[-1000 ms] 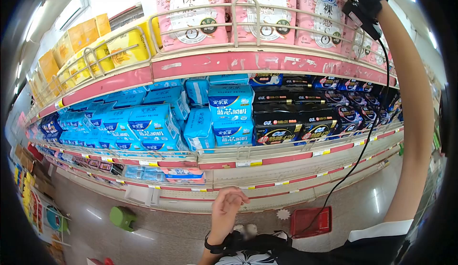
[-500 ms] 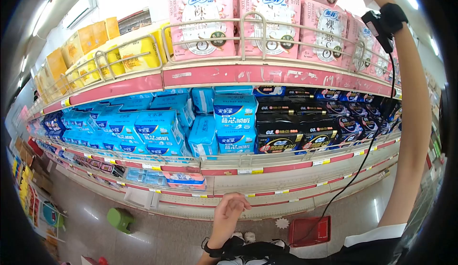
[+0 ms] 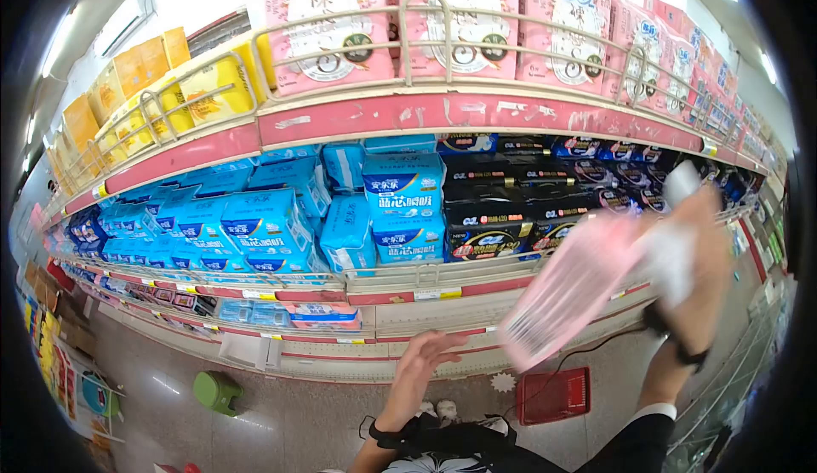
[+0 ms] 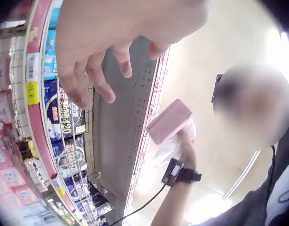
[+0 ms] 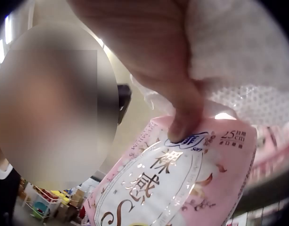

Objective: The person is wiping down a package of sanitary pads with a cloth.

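Note:
In the head view a pink package, blurred, hangs from my right hand in front of the shelf's right side. The right wrist view shows the thumb of my right hand pressed on the top edge of the pink package; whitish translucent material lies beside that hand. My left hand is held low before the bottom shelves, fingers relaxed and touching nothing. In the left wrist view the fingers of my left hand spread apart, with the pink package in my right hand beyond.
Pink packages stand behind wire rails on the top shelf, yellow ones to their left. Blue packs and black packs fill the shelf below. A red basket and a green stool are on the floor.
My right hand has come down from the top shelf with a pink package in its grip. My left hand has stayed low, its fingers now reaching more to the right.

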`<state>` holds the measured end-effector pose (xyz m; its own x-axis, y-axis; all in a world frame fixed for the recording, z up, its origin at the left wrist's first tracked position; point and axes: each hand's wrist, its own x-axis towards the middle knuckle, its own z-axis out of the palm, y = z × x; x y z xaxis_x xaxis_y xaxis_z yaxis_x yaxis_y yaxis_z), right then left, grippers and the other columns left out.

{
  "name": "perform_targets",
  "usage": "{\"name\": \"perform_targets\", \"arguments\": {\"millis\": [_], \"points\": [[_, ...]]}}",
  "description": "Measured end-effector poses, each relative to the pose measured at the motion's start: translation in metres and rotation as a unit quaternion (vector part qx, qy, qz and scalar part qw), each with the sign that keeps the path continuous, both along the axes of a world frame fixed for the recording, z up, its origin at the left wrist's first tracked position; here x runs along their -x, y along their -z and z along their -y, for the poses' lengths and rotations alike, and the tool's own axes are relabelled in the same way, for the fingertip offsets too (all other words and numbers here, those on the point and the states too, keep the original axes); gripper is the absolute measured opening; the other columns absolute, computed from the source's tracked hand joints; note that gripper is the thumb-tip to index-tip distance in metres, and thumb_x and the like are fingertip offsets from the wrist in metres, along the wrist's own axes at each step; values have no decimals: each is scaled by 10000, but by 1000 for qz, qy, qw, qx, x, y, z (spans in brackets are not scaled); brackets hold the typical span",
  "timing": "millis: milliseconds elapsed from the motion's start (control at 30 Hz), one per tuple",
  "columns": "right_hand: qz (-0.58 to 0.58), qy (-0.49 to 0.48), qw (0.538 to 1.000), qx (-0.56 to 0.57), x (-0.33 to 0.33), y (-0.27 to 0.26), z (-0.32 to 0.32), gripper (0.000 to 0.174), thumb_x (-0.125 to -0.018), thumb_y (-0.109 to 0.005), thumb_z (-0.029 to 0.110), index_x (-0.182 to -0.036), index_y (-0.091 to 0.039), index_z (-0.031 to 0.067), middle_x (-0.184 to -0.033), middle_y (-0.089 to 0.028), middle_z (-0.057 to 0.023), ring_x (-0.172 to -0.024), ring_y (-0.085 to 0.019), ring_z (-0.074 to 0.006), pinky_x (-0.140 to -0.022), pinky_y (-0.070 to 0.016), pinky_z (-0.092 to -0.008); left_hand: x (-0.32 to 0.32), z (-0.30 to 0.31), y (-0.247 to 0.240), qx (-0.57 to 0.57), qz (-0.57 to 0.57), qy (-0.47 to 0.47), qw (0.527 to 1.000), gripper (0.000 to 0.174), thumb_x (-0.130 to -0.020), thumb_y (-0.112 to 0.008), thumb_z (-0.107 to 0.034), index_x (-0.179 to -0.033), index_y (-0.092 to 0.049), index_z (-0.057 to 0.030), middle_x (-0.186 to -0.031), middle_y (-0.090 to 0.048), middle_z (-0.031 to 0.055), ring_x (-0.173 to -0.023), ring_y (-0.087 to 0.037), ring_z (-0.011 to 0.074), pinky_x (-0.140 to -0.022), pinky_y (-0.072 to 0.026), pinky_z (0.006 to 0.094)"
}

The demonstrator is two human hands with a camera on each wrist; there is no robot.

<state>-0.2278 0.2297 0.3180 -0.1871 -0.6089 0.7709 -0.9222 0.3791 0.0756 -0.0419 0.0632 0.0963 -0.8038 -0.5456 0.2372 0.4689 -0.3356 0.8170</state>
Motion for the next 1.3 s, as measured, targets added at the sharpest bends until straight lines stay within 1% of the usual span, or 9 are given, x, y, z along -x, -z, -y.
{"name": "perform_targets", "arguments": {"millis": [133,467,667,900,967,1100,1167,1233,1300], "points": [[165,-237,946,-148,-13,93,27,113,-607,-711,163,-699,-667,114,-570,-560,4,-496,-451,-141,-599,-336,-287,4,-6,1,-67,-34,150,986,730,-827,-473,-511,-1328,-199,-56,-1302,-341,179,-1224,-330,272,-987,-259,394],[395,-207,893,-53,-42,179,41,152,-654,-663,71,-806,-655,67,-603,-535,-100,-519,-485,-254,-497,-368,-315,-9,-13,72,-161,76,199,964,847,-784,-580,-450,-1372,-119,-50,-1377,-253,100,-1261,-273,212,-1029,-231,347],[577,-91,788,193,-80,174,50,452,-811,-508,47,-1238,-371,-5,-1115,-527,-122,-916,-526,-172,-814,-388,-265,-27,-14,41,-284,47,162,944,737,-857,-341,-561,-1361,-169,-52,-1350,-318,134,-1212,-375,242,-1011,-301,374],[502,-60,844,178,-97,200,49,465,-886,-428,191,-1258,-278,-45,-1285,-340,-177,-1118,-364,-296,-934,-283,-387,-34,-5,30,-326,35,120,937,683,-871,-242,-578,-1382,-134,-137,-1368,-285,119,-1228,-352,258,-994,-328,408],[326,96,938,-64,-89,200,43,420,-905,-405,235,-1204,-342,-53,-1231,-372,-232,-1100,-358,-369,-917,-286,-408,-33,-5,31,-329,36,115,937,670,-877,-241,-567,-1381,-142,-138,-1365,-292,120,-1223,-359,260,-993,-330,409],[453,249,842,-152,-84,178,45,394,-910,-417,285,-878,-568,-78,-691,-567,-197,-599,-518,-395,-568,-422,-369,-33,-4,19,-318,51,83,943,635,-892,-241,-535,-1375,-164,-131,-1352,-318,125,-1206,-380,271,-992,-329,417],[402,198,893,-53,-91,182,43,403,-908,-424,265,-793,-598,-80,-568,-577,-134,-421,-515,-315,-439,-388,-347,-31,-4,23,-325,36,76,942,618,-899,-241,-516,-1368,-185,-117,-1339,-335,135,-1208,-378,277,-986,-335,424],[596,68,765,233,-113,176,51,373,-891,-480,297,-985,-527,-60,-851,-580,-117,-724,-532,-143,-627,-427,-269,-34,-2,32,-344,27,132,929,616,-905,-231,-500,-1357,-205,-82,-1338,-335,140,-1224,-356,277,-994,-321,434],[570,-37,802,175,-128,180,52,421,-879,-462,260,-1128,-473,-79,-1063,-552,-172,-982,-535,-210,-846,-411,-317,-32,-6,28,-347,18,107,931,610,-910,-222,-491,-1351,-218,-70,-1338,-336,137,-1227,-351,272,-1001,-311,424]]}}
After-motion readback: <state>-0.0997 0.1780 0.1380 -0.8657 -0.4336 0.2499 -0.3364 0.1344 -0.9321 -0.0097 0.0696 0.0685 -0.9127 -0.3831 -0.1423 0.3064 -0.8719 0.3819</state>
